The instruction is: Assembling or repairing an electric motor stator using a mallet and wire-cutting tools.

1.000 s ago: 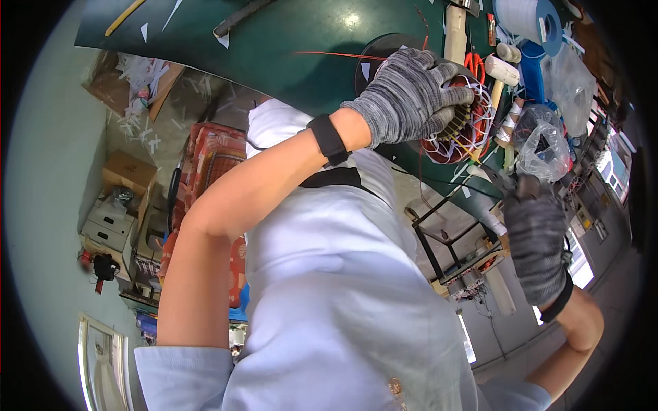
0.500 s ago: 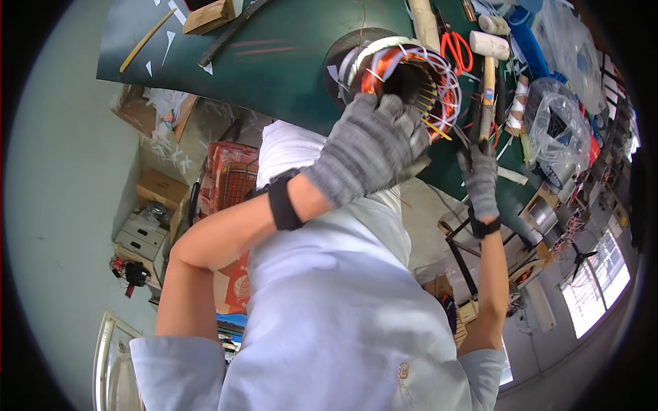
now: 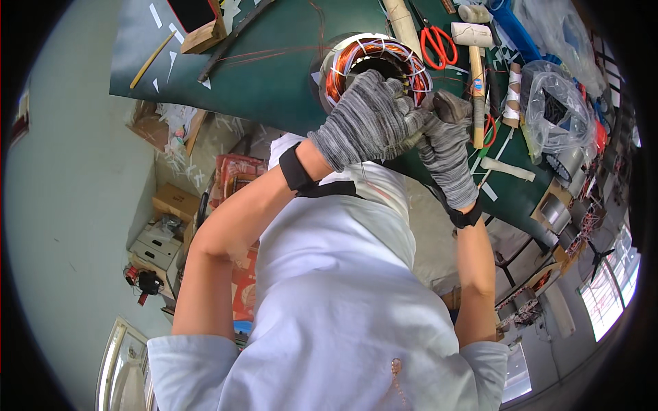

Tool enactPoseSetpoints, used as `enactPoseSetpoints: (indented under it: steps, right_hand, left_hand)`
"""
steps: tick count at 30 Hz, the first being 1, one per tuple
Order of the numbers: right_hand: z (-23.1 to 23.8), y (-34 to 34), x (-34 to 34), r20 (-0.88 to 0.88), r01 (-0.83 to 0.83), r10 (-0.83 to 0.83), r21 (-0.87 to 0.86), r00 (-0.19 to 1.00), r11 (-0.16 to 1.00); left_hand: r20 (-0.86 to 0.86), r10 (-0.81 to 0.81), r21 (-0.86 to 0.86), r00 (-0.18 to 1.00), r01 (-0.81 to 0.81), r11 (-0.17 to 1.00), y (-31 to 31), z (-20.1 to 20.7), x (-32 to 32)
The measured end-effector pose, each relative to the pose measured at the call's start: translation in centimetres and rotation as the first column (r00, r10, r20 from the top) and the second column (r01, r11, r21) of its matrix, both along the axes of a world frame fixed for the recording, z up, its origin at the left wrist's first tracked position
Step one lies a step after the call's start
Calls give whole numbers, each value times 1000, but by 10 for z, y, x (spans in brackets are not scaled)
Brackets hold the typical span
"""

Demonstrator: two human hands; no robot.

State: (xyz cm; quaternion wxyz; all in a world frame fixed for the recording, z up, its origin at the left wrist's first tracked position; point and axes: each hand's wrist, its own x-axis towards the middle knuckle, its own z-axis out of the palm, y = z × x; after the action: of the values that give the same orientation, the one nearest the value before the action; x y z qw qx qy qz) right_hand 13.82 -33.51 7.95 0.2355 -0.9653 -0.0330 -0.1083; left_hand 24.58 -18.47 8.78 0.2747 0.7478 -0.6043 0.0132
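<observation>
A motor stator [image 3: 340, 74] with copper-coloured windings and white ties round its rim stands on the green bench. My left hand [image 3: 370, 123], in a striped grey glove, is bent over the stator's near rim, its fingers closed. Beside it my right hand [image 3: 444, 147], gloved alike, has its fingers curled in and meets the left fingertips at the stator's near right side. Whatever lies between the fingers is hidden. Thin copper wires [image 3: 274, 55] trail over the bench left of the stator.
Right of the stator lie red-handled scissors [image 3: 439, 48], a white-headed mallet [image 3: 471, 34], a wrapped roll [image 3: 512, 96] and a clear plastic bag [image 3: 558, 106]. A wooden block [image 3: 203, 34], a dark bar [image 3: 229, 44] and a yellow strip [image 3: 151, 60] lie at the left. The green bench [image 3: 274, 103] has a near edge.
My right hand has come left from among the tools to my left hand. The stator now shows less tilted, and its bore faces me less. The whole view has shifted slightly.
</observation>
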Motion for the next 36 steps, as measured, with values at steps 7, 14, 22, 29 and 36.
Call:
enactPoseSetpoints:
  steps: [7,14,22,29,36]
  right_hand:
    - [78,29,11,158,53,-219,684,963,728]
    - [78,46,-24,-190,479,-604,799,774,363]
    - [77,58,-1,-239,748,-710,254,663,613]
    - [65,81,26,-318,716,-692,-53,648,696]
    - [67,88,40,-319,635,-688,-266,651,725]
  left_hand:
    - [-654,-30,-456,756,-362,813,5,64,-9]
    - [-942,-106,-11,-318,-287,958,26,56,-23]
    - [-926,125,259,357,357,897,54,35,-10]
    - [-925,30,140,378,266,954,44,6,-21]
    - [-940,48,181,338,373,910,38,6,-6]
